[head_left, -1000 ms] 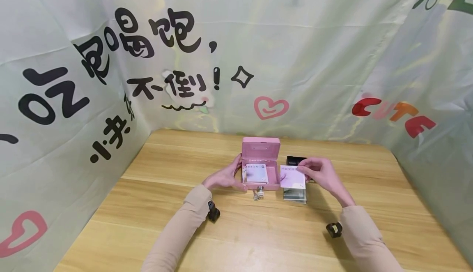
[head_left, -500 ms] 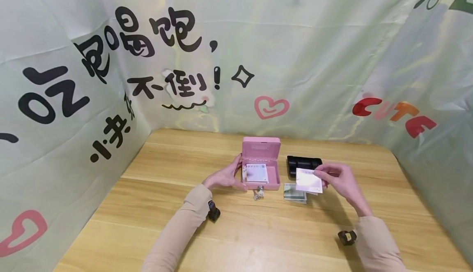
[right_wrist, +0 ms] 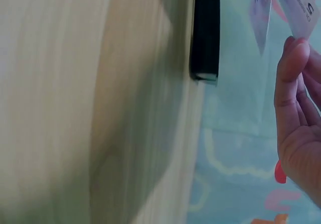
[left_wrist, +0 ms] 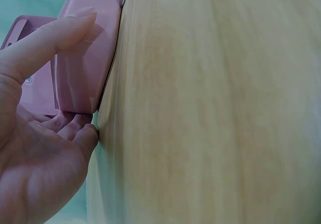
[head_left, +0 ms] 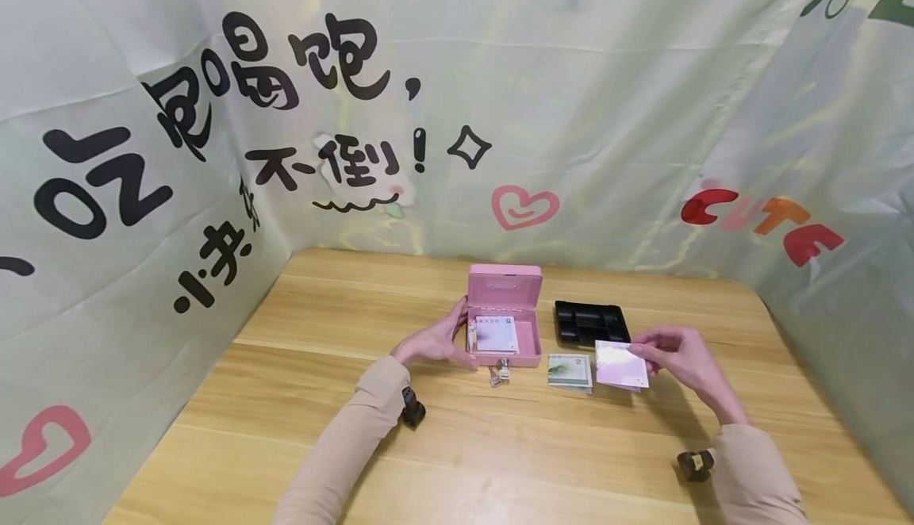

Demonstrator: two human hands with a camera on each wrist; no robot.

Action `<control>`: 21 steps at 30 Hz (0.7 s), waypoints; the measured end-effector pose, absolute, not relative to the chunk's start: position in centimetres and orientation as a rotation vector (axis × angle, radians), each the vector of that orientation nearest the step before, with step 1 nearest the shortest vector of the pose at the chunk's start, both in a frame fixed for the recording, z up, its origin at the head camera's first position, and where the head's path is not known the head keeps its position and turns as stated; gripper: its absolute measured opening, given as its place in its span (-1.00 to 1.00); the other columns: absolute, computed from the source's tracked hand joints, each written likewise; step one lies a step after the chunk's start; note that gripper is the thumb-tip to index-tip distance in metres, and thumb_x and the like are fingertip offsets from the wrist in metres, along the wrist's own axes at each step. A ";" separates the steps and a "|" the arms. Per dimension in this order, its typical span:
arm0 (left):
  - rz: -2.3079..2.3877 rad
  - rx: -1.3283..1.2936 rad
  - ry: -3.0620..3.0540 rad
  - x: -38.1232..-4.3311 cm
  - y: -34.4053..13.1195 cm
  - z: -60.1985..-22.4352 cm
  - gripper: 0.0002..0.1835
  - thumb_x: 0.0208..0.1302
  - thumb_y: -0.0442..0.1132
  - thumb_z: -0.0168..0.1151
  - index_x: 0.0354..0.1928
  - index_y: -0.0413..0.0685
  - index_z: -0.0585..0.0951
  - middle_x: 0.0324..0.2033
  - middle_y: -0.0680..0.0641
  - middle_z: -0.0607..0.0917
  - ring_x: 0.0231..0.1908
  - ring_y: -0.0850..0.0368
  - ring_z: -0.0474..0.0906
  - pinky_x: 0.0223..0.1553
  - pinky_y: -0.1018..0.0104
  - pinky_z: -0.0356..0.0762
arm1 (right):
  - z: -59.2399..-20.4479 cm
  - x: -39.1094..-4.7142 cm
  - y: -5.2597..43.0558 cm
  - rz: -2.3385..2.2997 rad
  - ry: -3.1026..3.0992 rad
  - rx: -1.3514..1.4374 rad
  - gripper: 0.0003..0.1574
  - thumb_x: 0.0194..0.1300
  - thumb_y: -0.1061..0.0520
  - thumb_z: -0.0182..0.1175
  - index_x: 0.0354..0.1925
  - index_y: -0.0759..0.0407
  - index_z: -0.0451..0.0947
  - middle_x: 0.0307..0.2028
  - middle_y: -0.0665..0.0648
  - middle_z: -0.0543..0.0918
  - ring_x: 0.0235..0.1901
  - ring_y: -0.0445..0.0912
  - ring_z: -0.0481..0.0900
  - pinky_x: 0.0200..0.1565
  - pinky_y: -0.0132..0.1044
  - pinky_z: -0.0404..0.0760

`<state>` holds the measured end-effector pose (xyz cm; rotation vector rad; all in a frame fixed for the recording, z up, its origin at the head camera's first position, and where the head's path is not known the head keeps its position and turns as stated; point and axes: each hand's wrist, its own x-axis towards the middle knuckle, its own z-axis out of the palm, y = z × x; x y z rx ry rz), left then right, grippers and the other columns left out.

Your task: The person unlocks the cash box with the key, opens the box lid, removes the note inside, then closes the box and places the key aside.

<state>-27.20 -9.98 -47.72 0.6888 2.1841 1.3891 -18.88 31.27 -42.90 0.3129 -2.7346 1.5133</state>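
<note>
A pink cash box stands with its lid up at the table's back middle. Around its left end my left hand holds it, thumb on the front wall and fingers at the side, as the left wrist view also shows. Inside the box lie folded pale purple banknotes. Between thumb and fingers, my right hand pinches a folded purple banknote, its halves spread apart in the right wrist view. A folded green banknote lies on the table left of it.
Behind the held banknote is a black compartment tray. Small keys hang at the lock on the box's front. A printed cloth encloses the wooden table at the back and sides.
My right hand has moved right and nearer to me with the folded purple banknote, uncovering the green banknote and the black tray. My left hand has stayed at the cash box.
</note>
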 end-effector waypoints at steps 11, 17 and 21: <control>1.376 0.673 2.208 -27.0 -10.0 -47.7 0.43 -0.05 -0.37 0.56 0.60 -0.07 -0.38 0.61 -0.25 -0.08 0.61 -0.15 -0.11 0.63 -0.01 -0.14 | -43.5 -19.7 31.9 1.506 -2.841 0.304 -0.66 0.35 0.22 0.28 -0.12 0.56 0.60 -0.56 -0.07 0.68 -0.59 -0.28 0.55 -0.49 -0.28 0.69; 1.366 0.666 2.221 -27.1 -9.9 -47.8 0.43 -0.04 -0.36 0.57 0.60 -0.06 -0.38 0.61 -0.25 -0.06 0.60 -0.15 -0.09 0.63 -0.01 -0.12 | -43.7 -20.2 32.1 1.556 -2.878 0.325 -0.65 0.32 0.26 0.29 -0.11 0.61 0.59 -0.52 -0.04 0.73 -0.58 -0.29 0.56 -0.49 -0.30 0.69; 1.352 0.664 2.234 -27.2 -9.9 -47.8 0.43 -0.05 -0.35 0.57 0.60 -0.05 -0.38 0.61 -0.25 -0.05 0.60 -0.14 -0.08 0.63 0.00 -0.12 | -43.8 -20.4 32.1 1.553 -2.911 0.328 -0.66 0.29 0.26 0.31 -0.13 0.60 0.59 -0.48 0.03 0.75 -0.57 -0.27 0.58 -0.47 -0.30 0.71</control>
